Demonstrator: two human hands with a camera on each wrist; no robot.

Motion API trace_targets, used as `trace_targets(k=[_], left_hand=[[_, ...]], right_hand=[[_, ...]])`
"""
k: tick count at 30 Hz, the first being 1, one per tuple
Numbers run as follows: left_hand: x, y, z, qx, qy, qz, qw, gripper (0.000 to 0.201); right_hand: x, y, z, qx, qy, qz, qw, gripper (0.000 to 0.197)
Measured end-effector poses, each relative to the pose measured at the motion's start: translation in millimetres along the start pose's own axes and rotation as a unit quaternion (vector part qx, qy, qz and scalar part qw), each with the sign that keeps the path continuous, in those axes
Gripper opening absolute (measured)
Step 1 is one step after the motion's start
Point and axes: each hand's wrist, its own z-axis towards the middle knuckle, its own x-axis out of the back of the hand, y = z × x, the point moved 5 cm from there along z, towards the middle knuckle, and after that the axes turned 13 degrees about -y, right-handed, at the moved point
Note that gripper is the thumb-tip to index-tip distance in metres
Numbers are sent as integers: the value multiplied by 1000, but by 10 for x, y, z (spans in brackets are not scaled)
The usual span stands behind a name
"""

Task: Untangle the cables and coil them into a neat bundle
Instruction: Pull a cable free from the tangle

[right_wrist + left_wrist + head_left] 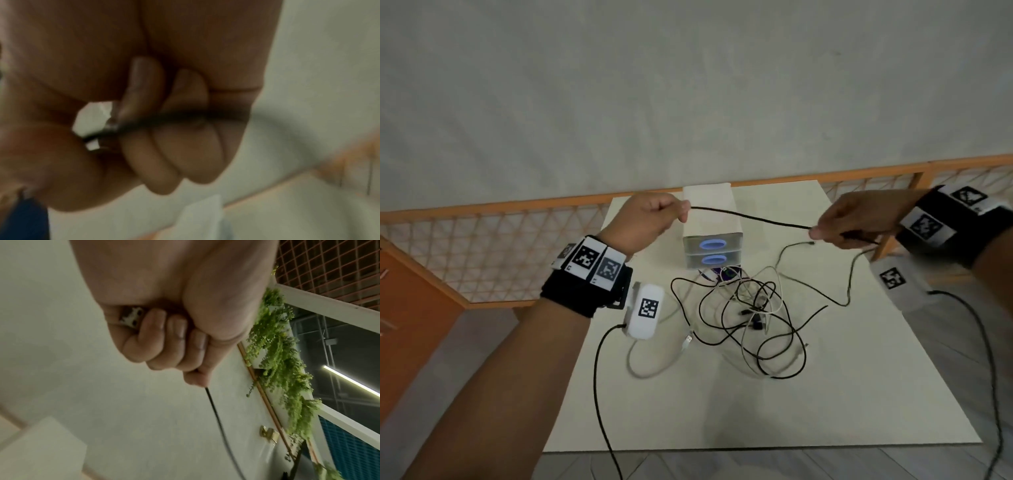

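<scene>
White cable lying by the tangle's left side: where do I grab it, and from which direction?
Pinch the white cable at its plug end, coming from above on the left. That end lies free on the table, apart from the black tangle.

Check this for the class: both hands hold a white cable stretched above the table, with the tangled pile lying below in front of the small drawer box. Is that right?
Not quite: the stretched cable is black, not white, as the head view shows. The left hand and right hand do pinch it above the table, with the tangled pile below, in front of the drawer box.
</scene>
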Motion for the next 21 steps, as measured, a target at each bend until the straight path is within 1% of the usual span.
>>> trace_targets(k=[1, 2, 3, 5, 6, 7, 8, 9, 10, 11, 12, 13, 14, 16, 17, 18, 21], left_hand=[[91, -43, 5, 6, 27, -8, 1000, 29], [173, -105, -4, 16, 46, -19, 999, 28], [225, -180, -15, 28, 52, -25, 998, 29], [230, -309, -45, 48, 35, -26, 998, 29], [204, -362, -54, 56, 21, -31, 998, 30], [165, -405, -55, 62, 6, -42, 997, 30], [118, -432, -49, 63, -9, -58, 996, 31], [72, -447, -40, 61, -20, -80, 995, 32], [34, -454, -24, 58, -29, -105, 992, 32], [5, -459, -6, 57, -38, -135, 988, 32], [-23, -465, 8, 58, -45, -169, 983, 30], [-50, -473, 18, 60, -50, -205, 976, 27], [-82, -481, 21, 60, -52, -237, 968, 25], [-153, -504, 33, 59, -49, -285, 955, 22], [-193, -530, 46, 62, -48, -302, 950, 22], [-232, -566, 60, 70, -45, -312, 946, 21], [-297, -732, 110, 100, -16, -341, 935, 19]], right_hand=[[83, 94, -33, -50, 22, -66, 996, 52], [192, 218, -56, -83, 57, -101, 990, 50], [295, 344, -84, -106, 104, -96, 984, 46], [495, 507, -153, -123, 220, -73, 965, 38], [596, 513, -212, -127, 282, -95, 946, 35], [689, 458, -277, -120, 342, -128, 923, 34], [764, 358, -358, -94, 408, -152, 895, 32], [812, 242, -456, -52, 470, -159, 867, 29], [844, 129, -558, -7, 531, -168, 831, 27], [842, 7, -645, 32, 580, -188, 792, 26], [850, -55, -674, 53, 603, -205, 769, 27], [877, -57, -636, 59, 605, -203, 767, 29], [899, -26, -528, 33, 591, -182, 785, 34], [774, 42, -179, -62, 541, -149, 826, 49], [604, 24, 27, -74, 515, -141, 843, 56], [361, -37, 257, -57, 482, -142, 863, 59], [-618, -327, 951, 23, 348, -188, 918, 50]])
